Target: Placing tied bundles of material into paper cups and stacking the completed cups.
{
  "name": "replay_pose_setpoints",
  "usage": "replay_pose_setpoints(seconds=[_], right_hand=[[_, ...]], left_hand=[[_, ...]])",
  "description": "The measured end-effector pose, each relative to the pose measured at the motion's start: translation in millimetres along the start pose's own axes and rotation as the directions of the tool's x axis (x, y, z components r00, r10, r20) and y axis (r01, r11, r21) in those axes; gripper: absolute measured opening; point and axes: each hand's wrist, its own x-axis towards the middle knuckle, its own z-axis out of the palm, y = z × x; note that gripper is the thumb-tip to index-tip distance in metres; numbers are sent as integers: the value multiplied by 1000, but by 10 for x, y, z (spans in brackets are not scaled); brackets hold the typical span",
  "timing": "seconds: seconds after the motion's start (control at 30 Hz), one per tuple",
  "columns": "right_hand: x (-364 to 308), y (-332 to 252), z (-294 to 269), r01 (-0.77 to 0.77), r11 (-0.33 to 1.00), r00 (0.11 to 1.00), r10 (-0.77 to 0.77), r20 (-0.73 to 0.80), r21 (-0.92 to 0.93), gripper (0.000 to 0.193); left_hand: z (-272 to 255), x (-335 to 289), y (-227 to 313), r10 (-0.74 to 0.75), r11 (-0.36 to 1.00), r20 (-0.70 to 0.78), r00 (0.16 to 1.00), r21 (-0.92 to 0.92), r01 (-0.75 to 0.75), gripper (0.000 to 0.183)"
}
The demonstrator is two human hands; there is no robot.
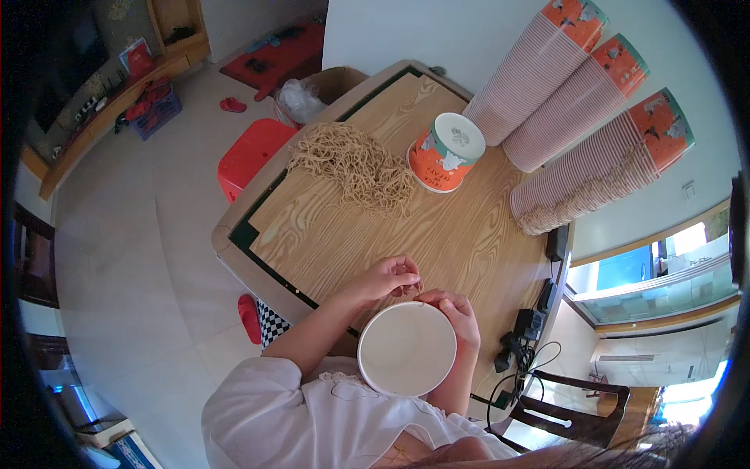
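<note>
A round white-lined paper bucket (407,349) sits close against my body, its open mouth facing up at me. Fingers of my right hand (458,314) wrap its far right rim, the thumb lying along the edge. Just beyond that rim, my left hand (388,280) is closed in a pinch on a short bit of brown cord (419,290), which runs to the rim beside my right thumb. The bucket's outer side is mostly hidden from me. Farther up the table lies a loose, tangled pile of brown cords (351,168).
An orange-and-green printed bucket (441,160) stands upside down beside the pile. Tall leaning stacks of buckets (535,70) line the wall; the nearest stack (598,172) has cords hanging along it. Black adapters and cables (519,344) lie at the table's right edge. A red stool (254,156) stands left.
</note>
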Motion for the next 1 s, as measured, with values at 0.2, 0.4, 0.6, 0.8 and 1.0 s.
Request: replay_pose_setpoints(seconds=[0.2,0.4,0.6,0.8,1.0], right_hand=[[-41,-4,0,9,999,998,-11,-59,-32,39],[-60,26,-8,-20,1000,995,20,-93,3,36],[-71,13,9,-14,1000,995,14,-103,-2,33],[-80,1,21,-15,1000,995,15,-103,0,34],[-32,82,-27,4,1000,983,0,-183,23,17]], left_hand=[[47,-9,39,7,998,68,998,-64,-3,15],[-3,-73,62,16,1000,123,992,-11,-15,18],[24,-33,43,-42,988,41,998,-150,48,17],[-5,-109,115,-44,997,89,995,-58,49,19],[-92,-84,63,-35,975,136,990,223,4,18]])
